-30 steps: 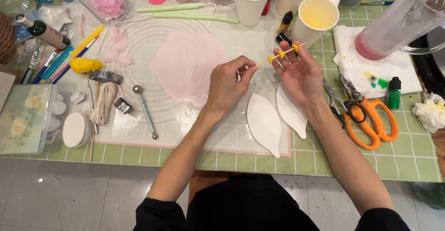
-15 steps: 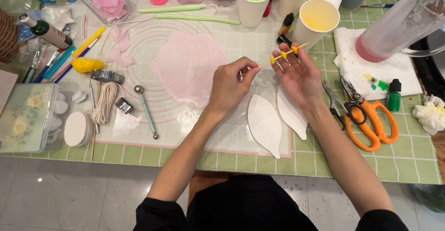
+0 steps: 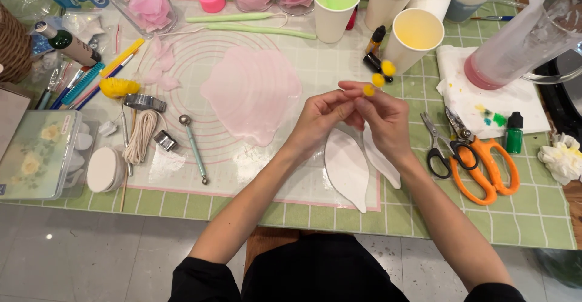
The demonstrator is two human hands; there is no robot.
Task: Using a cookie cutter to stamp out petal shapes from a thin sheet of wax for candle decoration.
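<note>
both forearms come up from the bottom edge and meet over the middle of the translucent work mat with pink concentric rings (image 3: 200, 65). the left hand (image 3: 318, 120) lies palm down, wrist angled to the right, its thumb and forefinger drawn together in a pinch against the fingers of the other hand. the right hand (image 3: 385, 117) is turned with its back to the camera, fingers curled in and closed at the tips. between the two sets of fingertips stand small stems tipped with yellow beads (image 3: 377, 80); they seem to be held mainly by the right hand, though the overlapping fingers hide exactly which hand grips them. the stems sit above the mat's right edge, just below the yellow-filled paper cup (image 3: 415, 35).

directly under the hands lie two white leaf-shaped cutouts (image 3: 348, 165), side by side on the mat. the thin pink rolled-out sheet (image 3: 251, 93) rests to the left of the left hand, near but apart from it. orange-handled scissors (image 3: 485, 168) and black-handled snips (image 3: 436, 150) lie to the right of the right wrist on the green checked table cover (image 3: 521, 217). a metal ball-ended tool (image 3: 194, 147) lies well to the left.
</note>
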